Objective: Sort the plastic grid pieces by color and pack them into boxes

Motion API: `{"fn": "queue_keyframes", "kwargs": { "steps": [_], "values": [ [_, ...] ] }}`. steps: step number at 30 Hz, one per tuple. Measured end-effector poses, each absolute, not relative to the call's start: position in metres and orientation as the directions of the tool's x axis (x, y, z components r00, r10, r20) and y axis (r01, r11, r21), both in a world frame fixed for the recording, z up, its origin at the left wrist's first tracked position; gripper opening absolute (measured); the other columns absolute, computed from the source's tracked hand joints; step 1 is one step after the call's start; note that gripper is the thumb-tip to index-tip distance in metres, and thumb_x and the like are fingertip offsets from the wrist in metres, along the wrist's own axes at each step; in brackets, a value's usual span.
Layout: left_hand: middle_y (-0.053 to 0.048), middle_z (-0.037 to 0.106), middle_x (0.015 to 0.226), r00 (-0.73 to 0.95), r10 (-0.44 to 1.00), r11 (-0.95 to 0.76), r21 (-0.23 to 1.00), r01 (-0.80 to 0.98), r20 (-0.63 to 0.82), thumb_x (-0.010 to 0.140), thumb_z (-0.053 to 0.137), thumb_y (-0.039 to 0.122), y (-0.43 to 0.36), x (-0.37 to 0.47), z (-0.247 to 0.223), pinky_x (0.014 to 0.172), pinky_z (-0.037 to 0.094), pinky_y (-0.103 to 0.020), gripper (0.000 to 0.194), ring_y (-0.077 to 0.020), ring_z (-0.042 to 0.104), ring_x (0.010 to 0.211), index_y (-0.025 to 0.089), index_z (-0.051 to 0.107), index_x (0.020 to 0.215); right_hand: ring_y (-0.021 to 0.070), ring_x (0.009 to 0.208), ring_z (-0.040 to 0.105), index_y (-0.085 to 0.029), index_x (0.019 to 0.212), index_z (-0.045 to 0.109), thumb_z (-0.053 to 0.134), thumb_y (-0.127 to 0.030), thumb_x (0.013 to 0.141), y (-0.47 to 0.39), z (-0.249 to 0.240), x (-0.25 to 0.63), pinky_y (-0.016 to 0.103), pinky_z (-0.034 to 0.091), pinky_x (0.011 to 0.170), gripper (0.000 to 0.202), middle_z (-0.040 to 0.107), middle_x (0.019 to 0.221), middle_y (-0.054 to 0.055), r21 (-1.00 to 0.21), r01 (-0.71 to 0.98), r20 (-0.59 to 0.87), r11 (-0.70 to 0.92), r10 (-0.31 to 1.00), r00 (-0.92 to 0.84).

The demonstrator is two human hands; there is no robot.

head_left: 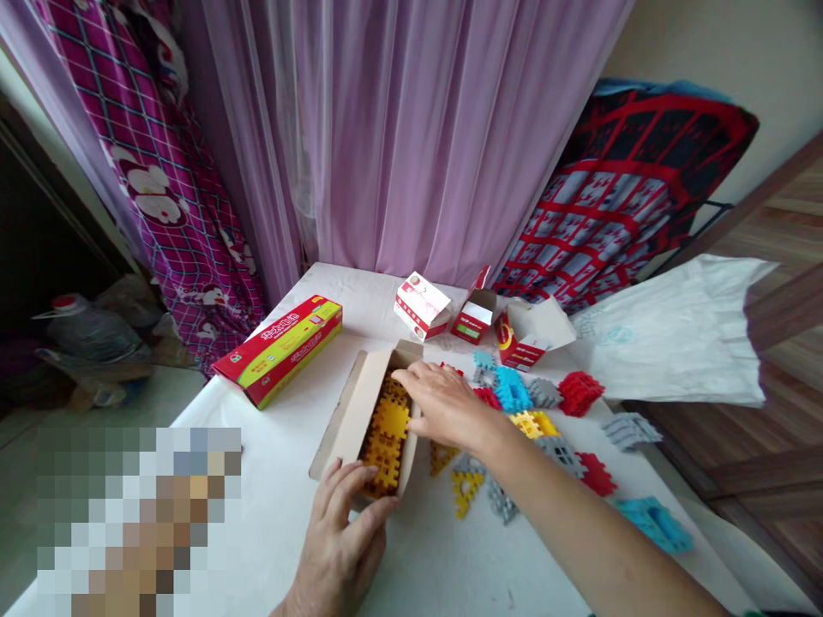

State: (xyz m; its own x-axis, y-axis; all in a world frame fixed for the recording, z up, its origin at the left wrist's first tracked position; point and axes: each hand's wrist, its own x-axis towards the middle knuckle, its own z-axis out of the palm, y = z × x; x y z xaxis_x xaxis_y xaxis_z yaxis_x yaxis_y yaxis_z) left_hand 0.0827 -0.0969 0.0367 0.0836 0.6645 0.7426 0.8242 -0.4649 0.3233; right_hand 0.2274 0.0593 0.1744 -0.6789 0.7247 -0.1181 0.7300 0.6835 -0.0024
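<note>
An open cardboard box (pixel 353 407), its flap folded out to the left, lies lengthwise on the table. Yellow interlocking plastic blocks (pixel 391 420) fill it in a row. At the near end, my left hand (pixel 344 518) grips the box, with its thumb and fingers about the corners. My right hand (pixel 447 403) reaches over the far part of the box from the right. Its fingers stretch across the opening, thumb apart, by the right wall and the blocks. Whether the right fingertips press on a block is hidden.
A closed red and yellow box (pixel 283 347) lies left. Behind stand a white and red carton (pixel 421 307) and two opened red cartons (pixel 474 315), (pixel 531 334). Loose blue blocks (pixel 513 390), red blocks (pixel 580 393) and grey blocks (pixel 632 431) spread along the right. Purple curtains (pixel 411 137) hang behind.
</note>
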Motion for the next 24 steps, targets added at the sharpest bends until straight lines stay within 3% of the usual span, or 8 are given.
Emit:
{"fn": "queue_keyframes", "kwargs": {
  "steps": [3,6,10,14,19,24],
  "values": [
    [-0.008,0.056,0.123,0.095,0.667,-0.467,0.315,0.826,0.739,0.085,0.052,0.002,-0.097,0.083,0.038,0.111,0.042,-0.048,0.035,-0.0208,0.051,0.123,0.027,0.067,0.106,0.0245,0.116,0.058,-0.023,0.123,0.062,0.062,-0.019,0.083,0.068,0.181,0.270,0.035,0.042,0.097,0.040,0.064,0.123,0.008,-0.048,0.772,-0.054,0.634,0.770,-0.636],
    [-0.008,0.057,0.123,0.107,0.661,-0.475,0.304,0.826,0.743,0.085,0.053,0.002,-0.096,0.082,0.037,0.111,0.042,-0.047,0.035,-0.0207,0.052,0.122,0.027,0.067,0.106,0.0227,0.114,0.061,-0.023,0.120,0.067,0.057,-0.019,0.086,0.083,0.185,0.321,0.032,0.044,0.095,0.036,0.067,0.124,0.006,-0.017,0.875,-0.066,0.484,0.872,-0.484],
    [-0.009,0.057,0.123,0.142,0.632,-0.503,0.264,0.823,0.761,0.085,0.056,0.003,-0.092,0.078,0.034,0.112,0.041,-0.046,0.033,-0.0216,0.052,0.123,0.026,0.067,0.107,0.0221,0.108,0.066,-0.025,0.109,0.073,0.056,-0.021,0.084,0.099,0.187,0.378,0.029,0.047,0.085,0.030,0.073,0.115,0.004,0.099,0.964,-0.166,0.245,0.960,-0.227],
    [-0.009,0.058,0.122,0.191,0.600,-0.536,0.213,0.817,0.777,0.085,0.057,0.005,-0.087,0.073,0.029,0.112,0.041,-0.044,0.031,-0.0218,0.053,0.122,0.026,0.067,0.107,0.0237,0.106,0.067,-0.025,0.097,0.076,0.060,-0.032,0.085,0.107,0.175,0.405,0.029,0.048,0.081,0.021,0.076,0.108,0.005,0.190,0.980,-0.304,0.062,0.953,-0.001],
    [-0.009,0.058,0.120,0.206,0.574,-0.543,0.181,0.820,0.792,0.085,0.059,0.007,-0.083,0.070,0.026,0.109,0.043,-0.043,0.029,-0.0223,0.055,0.119,0.025,0.067,0.106,0.0296,0.106,0.067,-0.017,0.107,0.073,0.069,-0.050,0.077,0.122,0.150,0.419,0.034,0.051,0.082,0.045,0.072,0.114,0.015,0.193,0.979,-0.393,-0.068,0.909,0.140],
    [-0.010,0.059,0.118,0.219,0.561,-0.551,0.163,0.818,0.798,0.084,0.061,0.005,-0.081,0.070,0.028,0.109,0.043,-0.043,0.029,-0.0231,0.057,0.116,0.024,0.067,0.105,0.0281,0.096,0.070,-0.014,0.105,0.072,0.079,-0.051,0.068,0.134,0.125,0.430,0.035,0.055,0.078,0.053,0.074,0.106,0.015,0.088,0.989,-0.416,-0.122,0.897,0.148]
  ]
}}
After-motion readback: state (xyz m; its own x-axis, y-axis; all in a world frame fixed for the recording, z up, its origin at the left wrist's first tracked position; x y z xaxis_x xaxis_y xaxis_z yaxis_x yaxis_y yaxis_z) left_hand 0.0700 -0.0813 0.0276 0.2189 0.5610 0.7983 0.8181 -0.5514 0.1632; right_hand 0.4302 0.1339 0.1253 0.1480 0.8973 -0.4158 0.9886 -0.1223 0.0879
